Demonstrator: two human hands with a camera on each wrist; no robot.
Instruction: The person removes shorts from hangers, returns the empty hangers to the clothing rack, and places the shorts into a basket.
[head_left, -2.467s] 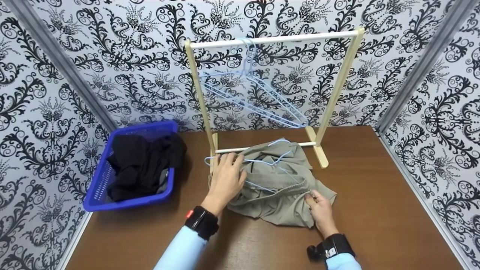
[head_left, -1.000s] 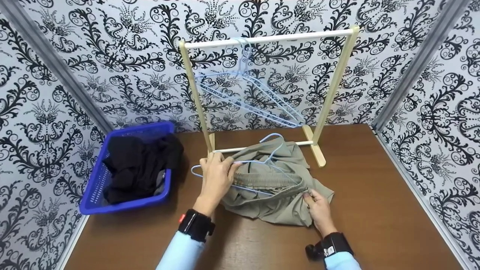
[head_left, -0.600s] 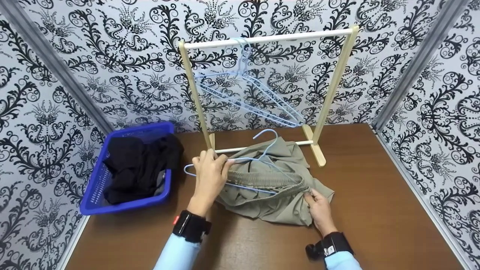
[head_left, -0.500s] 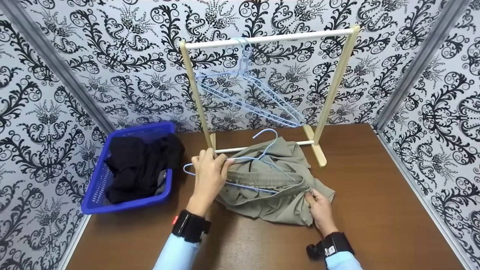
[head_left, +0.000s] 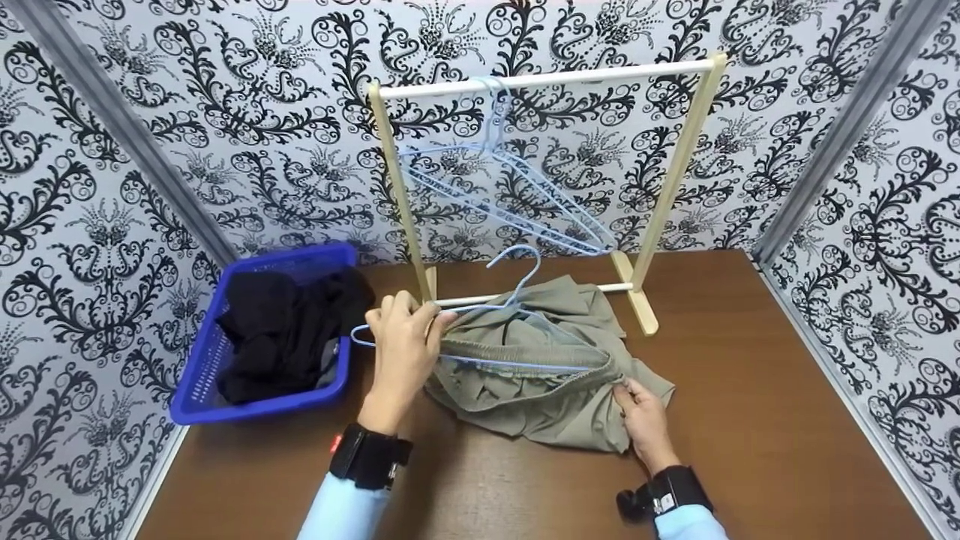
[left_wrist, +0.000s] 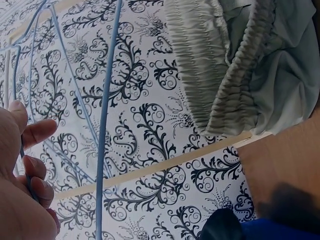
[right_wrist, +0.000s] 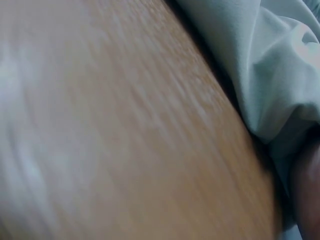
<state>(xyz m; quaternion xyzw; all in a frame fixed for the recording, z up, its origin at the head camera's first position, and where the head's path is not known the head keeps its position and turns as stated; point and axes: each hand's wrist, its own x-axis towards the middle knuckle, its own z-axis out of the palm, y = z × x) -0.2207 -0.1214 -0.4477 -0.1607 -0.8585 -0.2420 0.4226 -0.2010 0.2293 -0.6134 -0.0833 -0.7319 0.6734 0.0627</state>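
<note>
My left hand [head_left: 403, 341] grips a light-blue clothes hanger [head_left: 517, 285] by its left arm, the fingers curled round the wire. The hanger's right end sits inside the open elastic waistband of olive-grey shorts [head_left: 559, 420], and its hook points up and back. At the right side of that waistband my right hand [head_left: 646, 420] pinches the cloth between thumb and fingers. In the left wrist view the hanger's long bottom bar [left_wrist: 106, 100] stands apart from the gathered waistband [left_wrist: 232, 95]. Only a blurred bit of the right hand [right_wrist: 307, 190] shows in the right wrist view.
Behind the shorts stands a wooden garment rack [head_left: 679, 172] with light-blue hangers [head_left: 510, 214] on its white rail. To the left, a blue plastic basket [head_left: 259, 411] holds black clothes [head_left: 281, 337]. Everything rests on a brown table [head_left: 765, 420] with patterned walls around it.
My left hand has closed on the hanger and drawn it left and slightly up, so its hook stands higher and further left. The right hand keeps its pinch on the waistband.
</note>
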